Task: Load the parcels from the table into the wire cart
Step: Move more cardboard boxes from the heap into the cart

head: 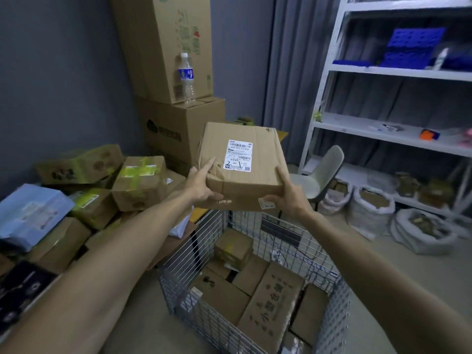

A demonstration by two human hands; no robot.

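Wire cart (334,310) stands below and nearer you than your hands, its floor already covered with flat boxes. Bench (176,247), left of your left hand (201,185), carries the remaining heap. The parcel (242,169) hangs over the far rim, long axis running away from you, label up. Both hands grip its near corners, the right hand (288,198) opposite the left, thumbs on top. Draw it back before lowering, I'd judge, or the rim catches it.
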